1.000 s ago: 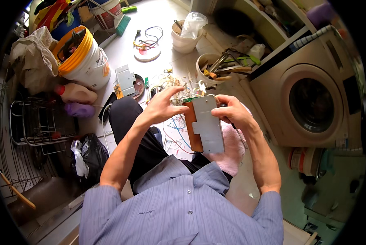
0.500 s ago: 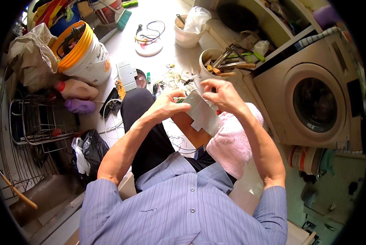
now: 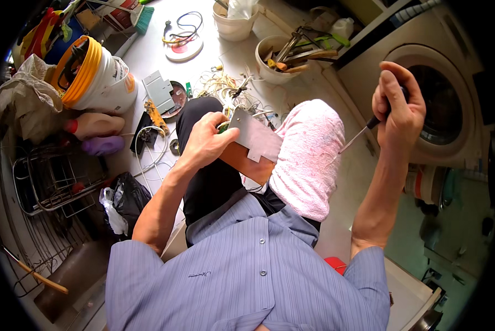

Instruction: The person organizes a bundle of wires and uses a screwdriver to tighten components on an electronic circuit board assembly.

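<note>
My left hand (image 3: 206, 140) grips the left end of a flat grey metal plate (image 3: 256, 135) with a notched edge and small holes. A bit of green shows beneath my fingers at that end. Under the plate a brown board (image 3: 248, 165) lies across my lap. Out to the right, away from the plate, my right hand (image 3: 399, 107) is closed around the dark handle of a screwdriver (image 3: 358, 139). Its thin shaft slants down left, the tip close to the pink towel (image 3: 308, 165) draped over my right knee.
Tangled wires (image 3: 231, 88) lie on the floor ahead, near a bucket of tools (image 3: 264, 69). A grey metal panel (image 3: 158, 91) and an orange strip (image 3: 156, 116) lie left. A yellow-rimmed bucket (image 3: 107, 83) stands farther left; a washing machine (image 3: 369, 69) is at right.
My right hand has swung from beside the plate out to the right, and the screwdriver now shows in it. My left hand still holds the plate. The whole view has shifted a little.
</note>
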Tool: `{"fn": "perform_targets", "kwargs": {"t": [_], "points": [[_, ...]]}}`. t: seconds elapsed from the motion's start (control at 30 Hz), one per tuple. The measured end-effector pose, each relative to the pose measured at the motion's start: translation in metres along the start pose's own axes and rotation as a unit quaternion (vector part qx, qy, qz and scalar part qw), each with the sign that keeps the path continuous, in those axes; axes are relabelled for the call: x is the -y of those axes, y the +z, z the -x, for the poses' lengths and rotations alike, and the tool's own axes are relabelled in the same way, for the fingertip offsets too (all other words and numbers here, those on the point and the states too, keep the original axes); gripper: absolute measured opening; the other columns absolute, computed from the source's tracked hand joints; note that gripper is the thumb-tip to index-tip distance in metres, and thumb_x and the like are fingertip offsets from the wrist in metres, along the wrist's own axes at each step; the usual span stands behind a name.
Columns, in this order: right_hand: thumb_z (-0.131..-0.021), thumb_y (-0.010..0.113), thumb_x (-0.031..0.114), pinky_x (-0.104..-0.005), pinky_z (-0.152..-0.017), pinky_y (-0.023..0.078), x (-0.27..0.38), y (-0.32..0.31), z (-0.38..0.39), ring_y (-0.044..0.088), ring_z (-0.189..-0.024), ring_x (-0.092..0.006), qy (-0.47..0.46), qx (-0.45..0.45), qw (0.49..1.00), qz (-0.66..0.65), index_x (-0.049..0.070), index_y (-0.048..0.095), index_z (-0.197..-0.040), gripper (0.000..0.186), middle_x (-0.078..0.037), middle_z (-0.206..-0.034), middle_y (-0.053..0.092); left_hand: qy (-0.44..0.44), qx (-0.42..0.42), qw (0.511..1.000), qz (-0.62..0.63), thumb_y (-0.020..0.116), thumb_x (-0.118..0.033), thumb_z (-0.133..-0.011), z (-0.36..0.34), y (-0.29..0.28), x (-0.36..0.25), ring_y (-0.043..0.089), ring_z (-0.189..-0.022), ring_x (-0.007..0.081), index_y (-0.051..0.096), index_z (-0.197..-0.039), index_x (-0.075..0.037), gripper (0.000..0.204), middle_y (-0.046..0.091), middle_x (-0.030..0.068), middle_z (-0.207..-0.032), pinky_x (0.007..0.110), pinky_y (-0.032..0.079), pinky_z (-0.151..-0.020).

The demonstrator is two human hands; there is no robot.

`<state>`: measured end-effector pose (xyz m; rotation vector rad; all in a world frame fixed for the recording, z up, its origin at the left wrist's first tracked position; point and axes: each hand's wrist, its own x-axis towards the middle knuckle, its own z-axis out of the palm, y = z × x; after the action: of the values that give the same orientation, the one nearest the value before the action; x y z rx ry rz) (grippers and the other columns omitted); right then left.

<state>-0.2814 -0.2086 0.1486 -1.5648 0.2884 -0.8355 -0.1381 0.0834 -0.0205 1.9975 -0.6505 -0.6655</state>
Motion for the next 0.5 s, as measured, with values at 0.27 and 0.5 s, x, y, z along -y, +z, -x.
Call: {"fn": "perform_targets", "kwargs": {"t": [0.27, 0.5], "points": [[-0.100, 0.065, 0.015, -0.0240, -0.049, 0.028, 0.006, -0.016, 0.026, 0.038, -0.059, -0.0083, -0.111, -0.047, 0.969, -0.214, 0.001, 0.065, -0.117, 0.021, 0.001, -0.073, 0.047, -0.040, -0.008, 0.999, 0.024, 0.068, -0.020, -0.089, 0.020, 0.000, -0.010, 0.056, -0.081, 0.0098, 0.066, -0.105, 0.002, 0.027, 0.062, 0.0020, -0.087, 0.027, 0.048, -0.075], [-0.103, 0.063, 0.022, -0.0297, -0.058, 0.040, -0.046, 0.043, 0.046, 0.046, -0.070, -0.0130, -0.082, -0.096, 0.946, -0.299, 0.005, 0.061, -0.117, 0.022, -0.004, -0.089, 0.056, -0.049, 0.030, 0.998, 0.026, 0.065, -0.021, -0.089, 0.023, -0.008, -0.026, 0.059, -0.103, 0.0172, 0.063, -0.123, 0.003, 0.042, 0.063, 0.0108, -0.110, 0.031, 0.047, -0.092]]}}
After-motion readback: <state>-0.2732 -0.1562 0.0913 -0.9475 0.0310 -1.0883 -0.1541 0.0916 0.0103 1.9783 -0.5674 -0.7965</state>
